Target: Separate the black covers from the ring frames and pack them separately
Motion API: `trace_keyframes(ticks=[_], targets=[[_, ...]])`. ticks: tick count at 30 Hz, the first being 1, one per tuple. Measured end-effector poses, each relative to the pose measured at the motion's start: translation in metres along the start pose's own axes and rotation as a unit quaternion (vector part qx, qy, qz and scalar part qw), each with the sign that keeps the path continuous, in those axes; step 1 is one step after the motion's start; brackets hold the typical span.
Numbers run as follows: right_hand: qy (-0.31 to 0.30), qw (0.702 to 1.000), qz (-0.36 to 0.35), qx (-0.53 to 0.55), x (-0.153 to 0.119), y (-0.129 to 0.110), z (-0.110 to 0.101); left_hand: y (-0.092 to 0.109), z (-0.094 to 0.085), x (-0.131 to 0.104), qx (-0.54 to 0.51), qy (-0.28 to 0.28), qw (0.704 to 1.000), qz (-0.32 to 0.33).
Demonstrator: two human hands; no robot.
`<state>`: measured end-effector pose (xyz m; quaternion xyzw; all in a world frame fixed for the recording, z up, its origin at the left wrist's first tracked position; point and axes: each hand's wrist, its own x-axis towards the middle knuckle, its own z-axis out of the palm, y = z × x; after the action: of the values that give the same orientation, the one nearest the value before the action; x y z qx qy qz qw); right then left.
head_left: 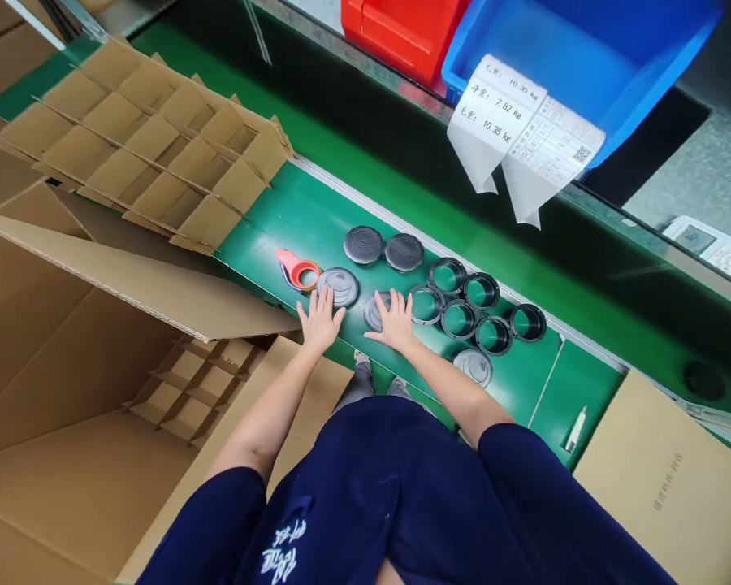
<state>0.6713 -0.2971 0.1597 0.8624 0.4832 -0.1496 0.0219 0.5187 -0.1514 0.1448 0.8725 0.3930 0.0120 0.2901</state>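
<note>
My left hand point(321, 322) rests with fingers spread on the near edge of a round grey disc-shaped cap point(341, 284). Beside that cap lies a red ring with a tab point(302, 273), with other coloured edges under it. My right hand point(393, 319) lies spread over a second grey cap point(374, 311), partly covering it. Two darker round caps point(364, 244) sit side by side farther back. Several black open rings point(459, 318) stand grouped to the right of my right hand. Another grey cap point(473, 368) lies near the table's front edge, beyond my right forearm.
A cardboard divider grid point(152, 138) lies at the left, above an open carton point(85, 479) with more dividers inside. Red point(402, 36) and blue point(560, 65) bins stand behind, with printed labels point(527, 122) hanging. A white pen-like tool point(576, 429) and a closed carton point(676, 479) are at right.
</note>
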Motion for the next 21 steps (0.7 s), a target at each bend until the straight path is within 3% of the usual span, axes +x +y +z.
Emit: trace_keyframes(ticks=[3, 6, 8, 10, 12, 15, 18, 21], targets=[[-0.021, 1.000, 0.014, 0.001, -0.023, -0.004, 0.010, -0.001, 0.004, -0.001, 0.016, 0.020, 1.000, 0.003], [-0.025, 0.999, -0.001, 0.036, -0.031, -0.001, 0.004, 0.020, 0.001, -0.002, -0.005, 0.060, 0.998, 0.015], [0.028, 0.996, 0.014, 0.085, -0.036, 0.011, -0.006, 0.045, 0.001, -0.004, -0.036, 0.102, 0.993, 0.056], [0.124, 0.981, 0.055, 0.140, -0.048, 0.033, -0.017, 0.072, 0.009, -0.007, -0.062, 0.118, 0.984, 0.116], [0.215, 0.953, 0.096, 0.188, -0.066, 0.059, -0.023, 0.093, 0.026, -0.010, -0.068, 0.060, 0.980, 0.175], [0.273, 0.925, 0.127, 0.231, -0.102, 0.094, -0.020, 0.106, 0.055, -0.013, -0.028, -0.064, 0.974, 0.216], [0.275, 0.924, 0.137, 0.230, -0.136, 0.115, -0.006, 0.105, 0.069, -0.012, 0.033, -0.083, 0.976, 0.199], [0.266, 0.932, 0.095, 0.226, -0.146, 0.123, 0.006, 0.108, 0.067, -0.013, 0.084, -0.102, 0.977, 0.167]])
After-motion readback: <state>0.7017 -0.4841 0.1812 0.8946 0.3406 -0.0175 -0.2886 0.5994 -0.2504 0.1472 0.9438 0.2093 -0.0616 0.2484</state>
